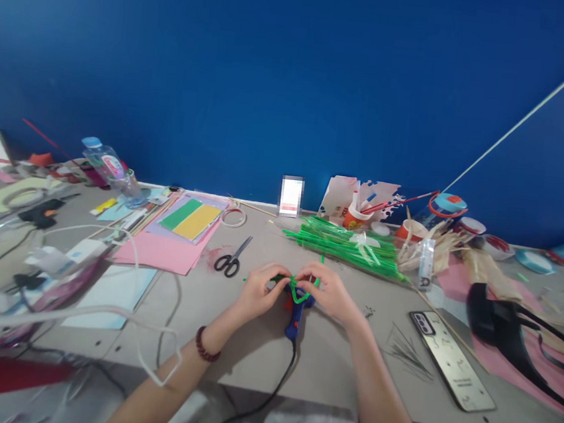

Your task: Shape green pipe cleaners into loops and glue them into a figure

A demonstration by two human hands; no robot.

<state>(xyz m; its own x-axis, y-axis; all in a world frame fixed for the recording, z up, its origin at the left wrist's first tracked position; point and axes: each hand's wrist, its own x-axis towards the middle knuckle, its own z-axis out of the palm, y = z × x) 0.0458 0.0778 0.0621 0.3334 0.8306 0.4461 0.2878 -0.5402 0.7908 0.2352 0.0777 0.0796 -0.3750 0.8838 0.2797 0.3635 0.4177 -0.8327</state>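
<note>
Near the middle of the table, my left hand (263,289) and my right hand (324,291) meet over a bent green pipe cleaner (299,300). Both hands pinch it with thumb and fingers, and its lower part hangs in a small loop between them. Just beneath lies a blue glue gun (294,322), its black cord running toward me over the table edge. Its front end is partly hidden by my hands and the green loop. Scissors (230,261) with dark handles lie left of my left hand. Behind my right hand is a bundle of green pipe cleaners (353,248) in clear wrap.
Coloured paper sheets (158,250) and a tape roll (233,217) lie to the left, with white cables (152,319) nearer me. A phone (452,361) and black straps (508,353) lie right. Along the blue wall stand a pen cup (356,216) and a plastic bottle (110,162).
</note>
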